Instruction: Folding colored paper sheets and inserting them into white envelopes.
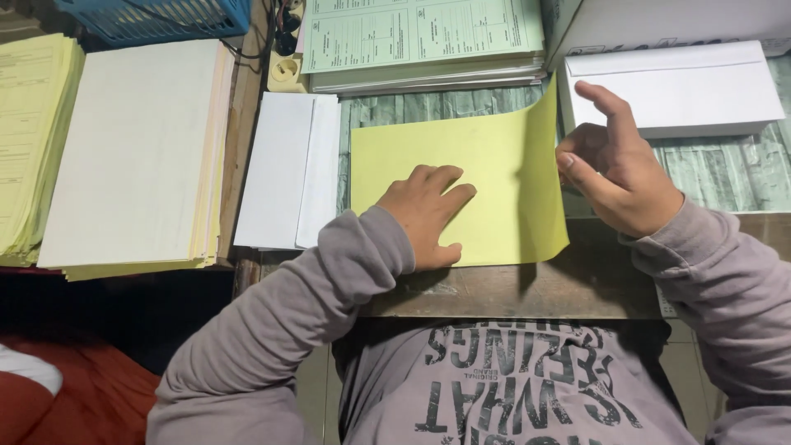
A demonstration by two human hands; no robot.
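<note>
A yellow sheet of paper (494,165) lies on the wooden desk (577,288) in front of me. My left hand (428,210) rests flat on its lower middle, fingers together, pressing it down. My right hand (614,165) pinches the sheet's right edge between thumb and fingers and lifts it, so that side curls upward. The index finger points up and away.
White envelopes (288,169) lie left of the sheet and another stack of envelopes (671,86) at the right. A green printed form pad (420,37) sits behind. Tall paper stacks (136,152) stand at far left beside yellow forms (33,140), under a blue basket (156,16).
</note>
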